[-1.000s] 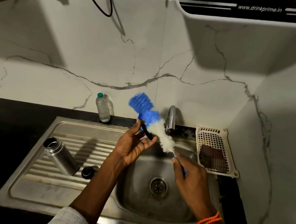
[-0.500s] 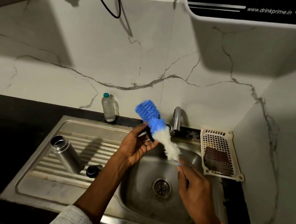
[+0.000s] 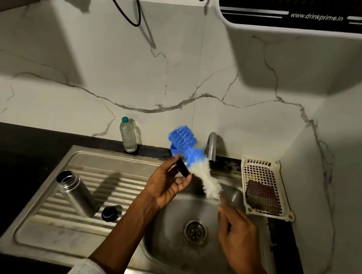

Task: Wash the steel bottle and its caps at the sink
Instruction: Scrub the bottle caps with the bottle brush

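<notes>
A: What are the hands doing now?

B: The left hand (image 3: pixel 165 186) pinches a small black cap (image 3: pixel 183 166) between thumb and fingers (image 3: pixel 172 162), above the sink (image 3: pixel 181 250). The right hand (image 3: pixel 237 231) has its fingers curled around the handle of the brush (image 3: pixel 196 165), whose blue and white bristles lie against the cap, just beside the left fingertips.

A: How should this step be done well?

B: I think the cap should be turned slowly in the left fingers while the bristles go over the rim and inside it. The pinch should be firm, because a wet cap may slip into the sink. The tap (image 3: pixel 212 146) is just behind the brush; I cannot tell if water runs.

A: And the bottle?

B: The steel bottle (image 3: pixel 76 193) stands open on the ribbed draining board, well away to the left of the left fingers. A second black cap (image 3: pixel 109 213) rests just beside its base.

A: Please count the things.

B: One steel bottle, two black caps, one brush, one tap. Also one plastic water bottle (image 3: pixel 129 134) on the tabletop at the wall, and one white basket (image 3: pixel 262 171) to the right of the right fingers, with a dark scrub pad (image 3: pixel 260 196) in it.
</notes>
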